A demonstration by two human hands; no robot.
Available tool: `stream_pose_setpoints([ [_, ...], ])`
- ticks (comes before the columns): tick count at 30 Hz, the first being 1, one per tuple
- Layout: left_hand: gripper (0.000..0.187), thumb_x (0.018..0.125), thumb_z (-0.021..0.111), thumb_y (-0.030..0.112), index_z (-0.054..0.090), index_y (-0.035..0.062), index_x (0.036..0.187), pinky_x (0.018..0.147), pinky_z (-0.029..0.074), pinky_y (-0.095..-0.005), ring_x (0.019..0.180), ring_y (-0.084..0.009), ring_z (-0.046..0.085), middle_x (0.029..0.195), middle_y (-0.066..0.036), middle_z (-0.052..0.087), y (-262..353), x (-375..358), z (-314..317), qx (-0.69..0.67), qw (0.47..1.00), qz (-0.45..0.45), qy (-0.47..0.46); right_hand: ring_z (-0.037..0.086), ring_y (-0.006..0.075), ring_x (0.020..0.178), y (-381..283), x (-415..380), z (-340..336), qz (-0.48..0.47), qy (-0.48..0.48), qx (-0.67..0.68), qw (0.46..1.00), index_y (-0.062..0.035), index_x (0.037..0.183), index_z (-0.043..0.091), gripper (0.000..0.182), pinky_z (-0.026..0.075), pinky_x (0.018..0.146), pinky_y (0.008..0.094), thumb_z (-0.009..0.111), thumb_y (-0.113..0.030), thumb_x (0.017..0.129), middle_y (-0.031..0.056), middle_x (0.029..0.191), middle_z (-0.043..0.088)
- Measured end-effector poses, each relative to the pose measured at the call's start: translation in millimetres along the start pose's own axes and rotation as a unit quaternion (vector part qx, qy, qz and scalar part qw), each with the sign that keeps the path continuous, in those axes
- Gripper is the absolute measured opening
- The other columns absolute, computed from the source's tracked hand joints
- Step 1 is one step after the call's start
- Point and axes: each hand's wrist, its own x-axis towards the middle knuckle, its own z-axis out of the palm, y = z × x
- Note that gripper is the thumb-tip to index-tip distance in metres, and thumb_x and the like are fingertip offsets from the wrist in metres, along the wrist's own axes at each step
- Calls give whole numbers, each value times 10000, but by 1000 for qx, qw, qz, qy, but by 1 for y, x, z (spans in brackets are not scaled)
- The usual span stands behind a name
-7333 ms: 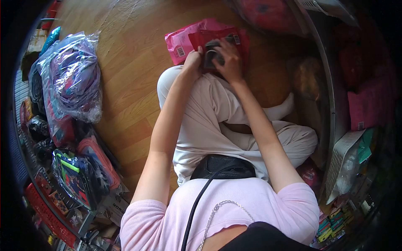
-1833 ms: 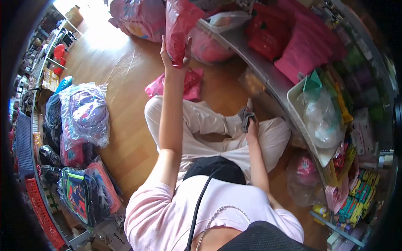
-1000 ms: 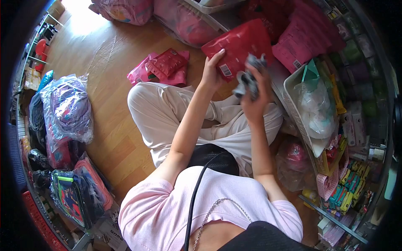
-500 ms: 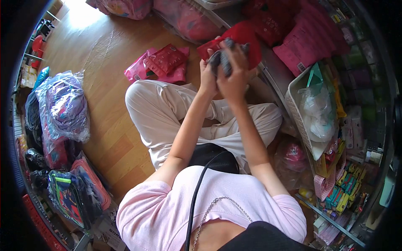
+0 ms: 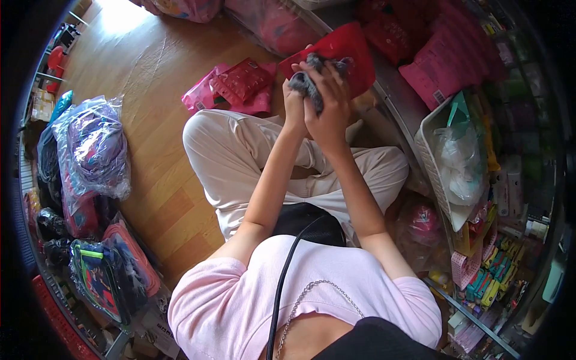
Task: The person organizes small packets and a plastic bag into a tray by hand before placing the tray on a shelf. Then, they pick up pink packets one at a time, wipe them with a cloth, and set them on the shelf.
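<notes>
In front of my crossed legs, my left hand is closed on a flat, glossy red item; a fingertip shows past its far edge. What kind of item it is I cannot make out. A fuzzy grey cloth lies bunched against its near side. My right hand is curled over this cloth, its fingers pressing it onto the red surface. Both hands are close together, almost touching at the wrists. Red and pink packets lie on the floor a little to the left.
A white basket with clear plastic bags stands at right. Pink packages are piled behind it. Plastic-wrapped bags line the left side on the wooden floor. Shelves with small boxed goods run along the right.
My right hand and the grey cloth have shifted slightly left and toward me. The red item has tilted so that more of its flat face shows.
</notes>
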Motion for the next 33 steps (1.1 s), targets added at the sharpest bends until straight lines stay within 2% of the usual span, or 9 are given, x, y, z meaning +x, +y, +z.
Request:
stream_pose_setpoints([
  [6, 386, 947, 460, 417, 580, 52, 916, 605, 476, -232, 680, -50, 562, 811, 3, 617, 0, -4, -3, 68, 997, 7, -31, 543, 310, 1081, 45, 51, -8, -63, -43, -28, 997, -140, 1146, 602, 401, 406, 936, 389, 578, -177, 747, 149, 1123, 596],
  [8, 373, 953, 460, 400, 584, 50, 918, 603, 472, -229, 672, -47, 557, 806, 8, 614, 1, -8, -2, 94, 994, 3, -51, 606, 240, 900, 59, 66, -15, 354, -178, 166, 903, -48, 1052, 623, 280, 445, 829, 346, 505, -191, 842, 140, 999, 641],
  [9, 360, 959, 460, 383, 588, 48, 921, 601, 467, -226, 664, -44, 551, 800, 13, 611, 2, -8, -1, 122, 990, 0, -72, 606, 240, 900, 57, 61, -15, 353, -177, 166, 903, -48, 1052, 623, 280, 445, 829, 346, 505, -191, 842, 140, 999, 641],
  [13, 289, 955, 493, 294, 592, 26, 997, 709, 515, -281, 808, -132, 611, 937, -59, 635, 5, 5, 2, 67, 996, 56, -33, 618, 249, 842, 7, 17, 1, 233, 75, 146, 959, -11, 1022, 614, 259, 455, 802, 356, 493, -172, 859, 148, 932, 646],
  [15, 202, 908, 512, 135, 575, 20, 1061, 781, 501, -318, 898, -159, 598, 968, -75, 628, -8, 13, -32, 144, 980, 87, -106, 606, 311, 929, -9, 4, 6, -67, 78, -78, 992, -29, 1068, 611, 279, 447, 863, 379, 507, -175, 854, 176, 990, 627],
  [19, 186, 904, 511, 117, 554, 27, 1062, 727, 528, -297, 822, -161, 620, 955, -61, 626, 2, -3, -11, 84, 996, 26, 0, 558, 356, 1019, 16, 38, -5, -67, 3, -36, 997, -20, 1078, 587, 332, 428, 917, 384, 592, -180, 788, 166, 1066, 602],
  [21, 251, 946, 511, 245, 554, 23, 1054, 664, 542, -280, 761, -156, 633, 951, -67, 634, 8, -2, -10, 5, 998, 22, -64, 561, 330, 1030, 22, 59, -19, 227, -148, 86, 959, -38, 1083, 590, 334, 430, 911, 364, 582, -220, 802, 165, 1059, 604],
  [24, 338, 945, 491, 343, 571, 22, 1017, 643, 546, -285, 754, -154, 641, 908, -76, 643, 17, -4, -8, 43, 996, 35, -63, 570, 312, 1026, 56, 43, -25, 309, -167, 250, 902, -44, 1088, 593, 335, 436, 901, 353, 551, -249, 828, 167, 1053, 607],
  [33, 310, 949, 499, 342, 593, 47, 929, 630, 471, -251, 703, -83, 566, 809, -6, 608, 19, -1, -2, 92, 993, 79, -8, 477, 340, 1167, 6, 14, -5, -4, 10, 20, 1000, -92, 1131, 571, 463, 370, 979, 400, 651, -186, 685, 140, 1137, 577],
])
